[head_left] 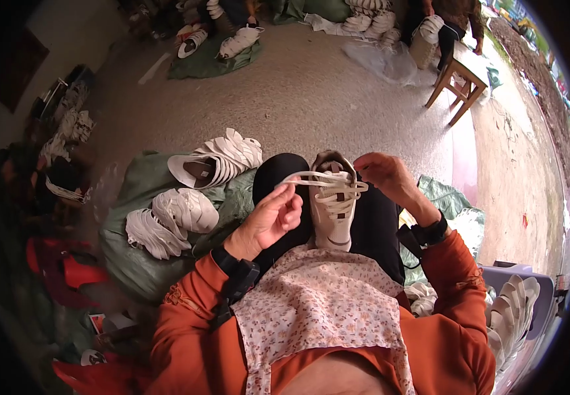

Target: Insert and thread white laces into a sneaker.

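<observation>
A cream-white lace-up shoe [333, 220] rests between my thighs, its toe toward me and its dark-lined opening facing away. Pale shoelaces [328, 178] cross its tongue in several rows. My left hand [272, 218], left of the shoe, pinches a doubled length of lace drawn out to the left between thumb and forefinger. On the other side, my right hand [390, 178] hovers by the shoe's collar with thumb and fingertips together; whatever lies between them is too small to tell.
At my left, stacked white shoe uppers [232, 158] and more uppers [173, 220] lie on a green sack [124, 230]. A purple-grey crate [543, 296] holds white pieces at my right. Ahead stand a wooden stool [459, 79] and other people among shoe piles.
</observation>
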